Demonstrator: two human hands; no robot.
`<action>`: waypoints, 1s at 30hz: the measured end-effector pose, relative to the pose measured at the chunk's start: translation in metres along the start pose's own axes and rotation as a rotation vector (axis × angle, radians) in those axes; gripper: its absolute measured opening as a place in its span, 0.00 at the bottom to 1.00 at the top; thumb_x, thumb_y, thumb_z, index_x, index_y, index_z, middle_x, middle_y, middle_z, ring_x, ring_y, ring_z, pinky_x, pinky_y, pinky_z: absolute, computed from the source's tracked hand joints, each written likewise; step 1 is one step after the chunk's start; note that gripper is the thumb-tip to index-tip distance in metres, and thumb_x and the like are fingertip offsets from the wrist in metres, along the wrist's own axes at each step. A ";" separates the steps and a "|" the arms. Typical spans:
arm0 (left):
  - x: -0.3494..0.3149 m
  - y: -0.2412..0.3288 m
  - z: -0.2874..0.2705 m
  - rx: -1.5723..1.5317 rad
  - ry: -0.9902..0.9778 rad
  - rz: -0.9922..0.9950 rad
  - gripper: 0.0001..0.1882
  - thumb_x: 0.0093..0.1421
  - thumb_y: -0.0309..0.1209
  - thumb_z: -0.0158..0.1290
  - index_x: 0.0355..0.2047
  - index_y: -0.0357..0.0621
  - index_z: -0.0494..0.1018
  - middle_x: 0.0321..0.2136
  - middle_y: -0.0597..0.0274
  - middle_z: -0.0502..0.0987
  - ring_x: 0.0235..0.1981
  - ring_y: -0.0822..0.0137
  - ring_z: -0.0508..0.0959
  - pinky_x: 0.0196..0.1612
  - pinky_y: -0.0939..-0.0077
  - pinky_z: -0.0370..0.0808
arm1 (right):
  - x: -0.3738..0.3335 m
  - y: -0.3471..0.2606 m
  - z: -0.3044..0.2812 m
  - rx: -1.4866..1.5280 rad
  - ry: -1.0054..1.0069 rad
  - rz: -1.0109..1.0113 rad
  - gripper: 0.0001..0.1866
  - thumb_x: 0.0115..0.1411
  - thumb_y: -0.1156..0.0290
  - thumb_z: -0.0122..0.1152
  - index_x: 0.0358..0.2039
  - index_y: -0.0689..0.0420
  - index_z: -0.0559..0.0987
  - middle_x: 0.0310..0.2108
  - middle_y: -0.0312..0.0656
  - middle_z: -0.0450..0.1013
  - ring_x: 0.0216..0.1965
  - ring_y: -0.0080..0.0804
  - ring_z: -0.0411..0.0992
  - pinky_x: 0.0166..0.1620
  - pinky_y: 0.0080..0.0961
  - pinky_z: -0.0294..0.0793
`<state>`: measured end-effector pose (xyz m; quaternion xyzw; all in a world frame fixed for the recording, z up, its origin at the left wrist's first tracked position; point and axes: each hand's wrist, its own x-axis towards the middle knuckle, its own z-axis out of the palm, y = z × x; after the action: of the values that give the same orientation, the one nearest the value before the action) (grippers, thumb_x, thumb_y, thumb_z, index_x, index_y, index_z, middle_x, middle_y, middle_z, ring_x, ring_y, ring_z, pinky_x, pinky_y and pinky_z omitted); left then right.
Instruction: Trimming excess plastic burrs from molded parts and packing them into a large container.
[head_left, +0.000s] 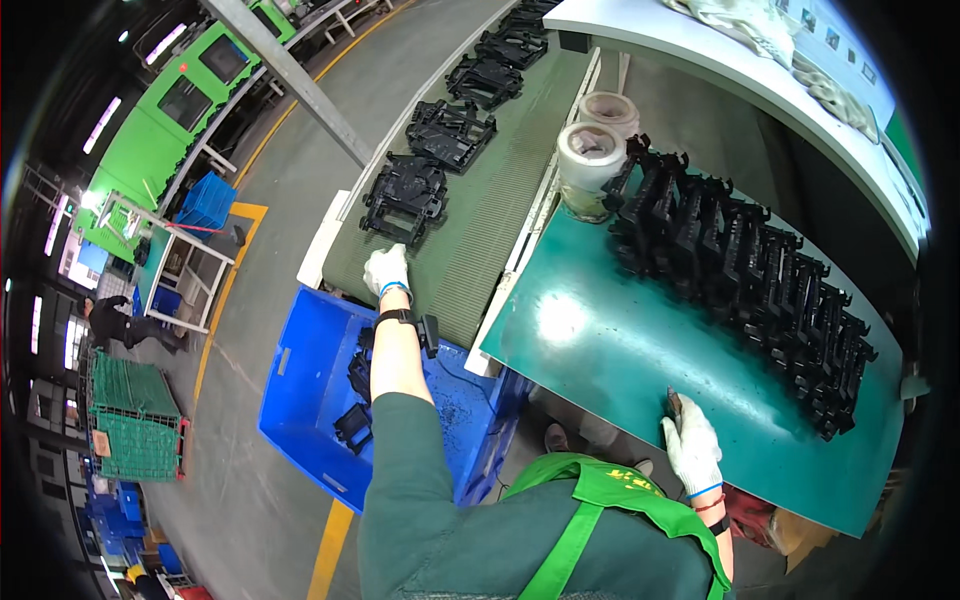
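My left hand [387,270], in a white glove, reaches over the near end of the green conveyor belt [490,210]. Its fingers look curled, right beside the lower edge of the nearest black plastic frame [404,198]; whether they touch or grip anything is hidden. My right hand [692,446], also gloved, is closed round a small dark brown tool [674,402] above the front of the green table [600,350]; its exact kind does not show. Across that table stands a long row of black plastic frames [740,270], upright and packed side by side.
Below the belt's end a blue bin [320,400] holds a few black pieces and scraps. Two rolls of clear film [590,160] stand at the table's far left corner. A white-topped bench [720,50] lies beyond. Several more black frames [485,80] lie along the belt.
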<state>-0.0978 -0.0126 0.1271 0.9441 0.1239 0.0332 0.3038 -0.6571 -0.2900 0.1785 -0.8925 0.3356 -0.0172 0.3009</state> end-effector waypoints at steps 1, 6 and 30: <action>0.007 0.010 0.005 0.057 -0.011 -0.067 0.37 0.54 0.57 0.63 0.55 0.42 0.81 0.62 0.42 0.75 0.66 0.43 0.71 0.65 0.44 0.70 | 0.003 -0.007 0.004 -0.024 -0.009 0.034 0.26 0.65 0.67 0.64 0.63 0.54 0.73 0.54 0.53 0.77 0.54 0.55 0.76 0.57 0.44 0.76; 0.044 0.018 0.032 0.144 0.069 -0.274 0.44 0.55 0.60 0.62 0.64 0.43 0.74 0.73 0.40 0.59 0.73 0.35 0.57 0.68 0.33 0.63 | 0.008 -0.025 0.023 -0.068 -0.024 0.105 0.30 0.65 0.70 0.63 0.67 0.54 0.69 0.56 0.52 0.77 0.55 0.55 0.76 0.58 0.43 0.76; 0.083 0.079 0.063 -1.521 -0.195 -0.340 0.24 0.66 0.53 0.53 0.49 0.48 0.79 0.44 0.62 0.79 0.37 0.57 0.78 0.40 0.50 0.81 | 0.008 -0.032 0.035 -0.048 0.013 0.163 0.30 0.66 0.75 0.61 0.68 0.54 0.67 0.58 0.52 0.75 0.57 0.55 0.75 0.59 0.42 0.75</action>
<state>0.0077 -0.0893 0.1212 0.4434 0.1827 -0.0212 0.8772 -0.6240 -0.2579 0.1662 -0.8690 0.4094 0.0097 0.2776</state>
